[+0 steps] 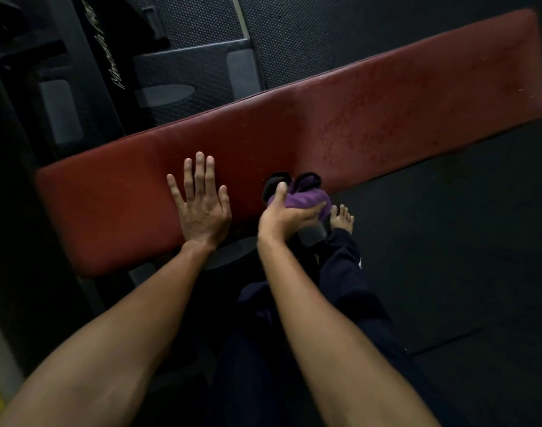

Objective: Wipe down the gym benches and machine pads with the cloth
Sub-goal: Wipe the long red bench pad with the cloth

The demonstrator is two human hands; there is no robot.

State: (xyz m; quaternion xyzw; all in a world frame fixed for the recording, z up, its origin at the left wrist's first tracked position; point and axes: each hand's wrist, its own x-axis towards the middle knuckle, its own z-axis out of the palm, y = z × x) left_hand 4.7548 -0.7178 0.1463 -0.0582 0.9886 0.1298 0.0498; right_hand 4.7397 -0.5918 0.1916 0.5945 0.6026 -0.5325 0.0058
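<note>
- Right hand bunches the purple cloth, fingers curled round it, right at the near edge of the red bench.
- Left hand lies flat, fingers spread, bracing on the bench just beside.
- Best now, I'd say: flatten the cloth, press firm, sweep long overlapping strokes toward the speckled far end.

Dim, flat light is falling over everything, leaving the floor at 4 o'clock and the machine frame at 10 o'clock sinking into near-black. The red bench pad is catching a soft sheen toward 1 o'clock. Wide-angle distortion is bending the edges, and the pad's end at 2 o'clock is smearing into blur. The forearms at 6 o'clock are looking soft.
</note>
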